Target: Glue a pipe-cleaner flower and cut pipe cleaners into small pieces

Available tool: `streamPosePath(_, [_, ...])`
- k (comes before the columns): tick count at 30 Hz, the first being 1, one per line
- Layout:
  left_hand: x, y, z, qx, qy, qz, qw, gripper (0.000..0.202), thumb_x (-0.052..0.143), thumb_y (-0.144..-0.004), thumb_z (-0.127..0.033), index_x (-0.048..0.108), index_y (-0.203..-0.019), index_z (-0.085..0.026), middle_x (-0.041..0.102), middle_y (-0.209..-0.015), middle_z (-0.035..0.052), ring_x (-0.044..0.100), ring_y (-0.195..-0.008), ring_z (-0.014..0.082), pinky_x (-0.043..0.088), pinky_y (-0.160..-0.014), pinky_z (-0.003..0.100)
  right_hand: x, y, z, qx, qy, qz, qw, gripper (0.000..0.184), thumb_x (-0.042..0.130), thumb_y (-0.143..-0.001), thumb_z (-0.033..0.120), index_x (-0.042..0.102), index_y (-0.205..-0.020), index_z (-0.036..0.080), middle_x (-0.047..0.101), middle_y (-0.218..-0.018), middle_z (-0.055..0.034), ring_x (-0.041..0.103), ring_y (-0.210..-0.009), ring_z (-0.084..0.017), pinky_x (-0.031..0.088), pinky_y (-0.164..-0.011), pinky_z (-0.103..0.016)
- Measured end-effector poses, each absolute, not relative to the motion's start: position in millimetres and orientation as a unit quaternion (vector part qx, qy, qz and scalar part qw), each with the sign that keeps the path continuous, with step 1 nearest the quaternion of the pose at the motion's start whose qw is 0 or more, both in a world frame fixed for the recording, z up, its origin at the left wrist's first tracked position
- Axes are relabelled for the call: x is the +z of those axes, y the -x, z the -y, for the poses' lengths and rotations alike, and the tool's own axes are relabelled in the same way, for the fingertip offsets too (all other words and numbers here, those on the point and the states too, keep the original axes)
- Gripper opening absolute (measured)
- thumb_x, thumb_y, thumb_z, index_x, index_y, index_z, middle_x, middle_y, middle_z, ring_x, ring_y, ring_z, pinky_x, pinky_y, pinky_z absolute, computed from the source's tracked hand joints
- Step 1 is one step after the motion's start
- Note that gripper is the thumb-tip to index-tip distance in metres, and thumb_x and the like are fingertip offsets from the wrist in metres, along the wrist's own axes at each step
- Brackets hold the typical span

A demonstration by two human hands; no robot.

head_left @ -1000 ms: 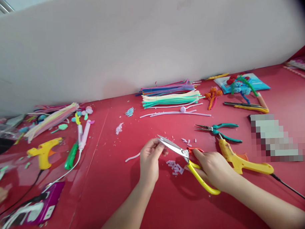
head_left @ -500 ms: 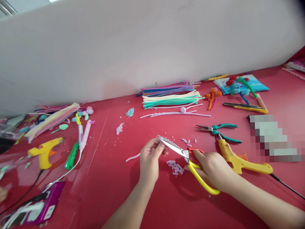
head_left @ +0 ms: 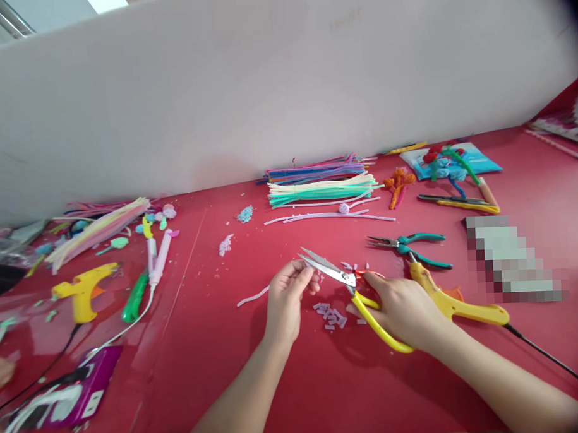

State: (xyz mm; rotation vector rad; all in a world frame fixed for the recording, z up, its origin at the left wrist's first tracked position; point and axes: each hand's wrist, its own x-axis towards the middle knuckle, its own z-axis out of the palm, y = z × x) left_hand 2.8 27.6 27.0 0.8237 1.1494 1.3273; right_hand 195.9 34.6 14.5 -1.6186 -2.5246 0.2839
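My right hand (head_left: 401,307) grips a pair of scissors (head_left: 336,273) with one yellow and one red-orange handle. Their blades are slightly apart and point left, with the tips at the fingers of my left hand (head_left: 291,289). Thumb and fingers of that hand pinch a pale lilac pipe cleaner (head_left: 252,297), whose tail sticks out to the left; its other end is mostly hidden by the fingers. Below the blades lies a small pile of cut lilac pieces (head_left: 330,316). A few more cut bits lie behind the scissors.
Teal-handled pliers (head_left: 422,239) and a yellow glue gun (head_left: 458,308) lie to the right. Bundles of pipe cleaners (head_left: 321,190) rest along the grey partition. At left are another glue gun (head_left: 83,293), a pink hair-straightener-like tool (head_left: 161,257), a purple power strip (head_left: 102,381) and another person's hand (head_left: 0,372).
The scissor blades have parted from nearly closed to slightly open. My right hand has shifted up a little, while my left hand keeps its pinch. The whole view has shifted slightly.
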Motion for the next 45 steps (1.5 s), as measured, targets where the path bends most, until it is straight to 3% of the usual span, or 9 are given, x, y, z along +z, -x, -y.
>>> streamPosePath(3, [25,-6,-27,0.541,-0.355,-0.491,0.583,0.009,0.052,-0.075,-0.024,0.054,-0.075,-0.015,0.055,-0.066,0.0007,0.049,-0.057,0.0086,0.038,-0.056,0.022,17,-196,-38,0.143,0.552,0.818,0.08,0.031,0.038,-0.076,0.049,0.047,-0.078,0.02,0.055,-0.053,-0.0005,0.05,-0.047,-0.015,0.022,-0.046,-0.024])
streamPosePath(7, [24,-12,-25,0.482,-0.382,-0.491,0.618,0.013,0.053,-0.074,-0.027,0.054,-0.078,-0.015,0.056,-0.067,0.0015,0.05,-0.056,0.0095,0.039,-0.056,0.023,21,-190,-40,0.319,0.527,0.774,0.149,0.022,0.038,-0.079,0.039,0.044,-0.071,0.02,0.05,-0.055,0.002,0.046,-0.049,-0.012,0.027,-0.046,-0.022])
streamPosePath(12, [27,-20,-20,0.387,-0.443,-0.476,0.653,0.018,0.05,-0.075,-0.032,0.055,-0.075,-0.014,0.054,-0.064,0.0015,0.05,-0.053,0.0098,0.04,-0.053,0.023,31,-180,-37,0.519,0.47,0.668,0.251,0.015,0.035,-0.081,0.029,0.045,-0.075,0.019,0.046,-0.055,0.0051,0.043,-0.049,-0.008,0.034,-0.048,-0.02])
streamPosePath(17, [28,-21,-18,0.324,-0.476,-0.477,0.664,0.023,0.05,-0.074,-0.037,0.055,-0.073,-0.014,0.053,-0.058,0.0011,0.05,-0.053,0.0104,0.041,-0.053,0.023,40,-180,-35,0.584,0.467,0.613,0.256,0.015,0.042,-0.078,0.031,0.043,-0.068,0.019,0.042,-0.051,0.0065,0.041,-0.046,-0.007,0.035,-0.046,-0.019])
streamPosePath(25, [27,-25,-13,0.344,-0.508,-0.531,0.585,0.015,0.056,-0.071,-0.031,0.056,-0.073,-0.016,0.052,-0.062,-0.0004,0.048,-0.056,0.0099,0.038,-0.054,0.021,25,-180,-35,0.455,0.503,0.685,0.267,0.012,0.044,-0.073,0.026,0.039,-0.064,0.019,0.041,-0.054,0.0059,0.038,-0.05,-0.007,0.031,-0.046,-0.018])
streamPosePath(31, [27,-20,-19,0.437,-0.422,-0.526,0.595,0.01,0.058,-0.069,-0.025,0.056,-0.071,-0.015,0.053,-0.059,-0.001,0.049,-0.053,0.0096,0.038,-0.053,0.022,29,-190,-38,0.292,0.531,0.774,0.183,0.024,0.047,-0.072,0.042,0.041,-0.068,0.02,0.042,-0.05,0.0048,0.038,-0.045,-0.009,0.024,-0.045,-0.021])
streamPosePath(35, [26,-13,-26,0.546,-0.306,-0.502,0.597,0.007,0.059,-0.068,-0.02,0.055,-0.073,-0.017,0.055,-0.061,-0.0016,0.049,-0.053,0.0079,0.037,-0.053,0.02,24,-195,-36,0.169,0.54,0.817,0.113,0.033,0.042,-0.073,0.051,0.045,-0.079,0.018,0.05,-0.053,0.001,0.048,-0.048,-0.014,0.023,-0.047,-0.024])
streamPosePath(45, [23,-8,-28,0.61,-0.289,-0.473,0.567,0.004,0.056,-0.071,-0.018,0.058,-0.072,-0.015,0.057,-0.065,-0.0003,0.051,-0.057,0.0082,0.039,-0.056,0.021,12,-192,-25,0.098,0.487,0.866,0.061,0.034,0.031,-0.08,0.049,0.043,-0.076,0.018,0.053,-0.051,-0.0008,0.046,-0.042,-0.013,0.013,-0.045,-0.027])
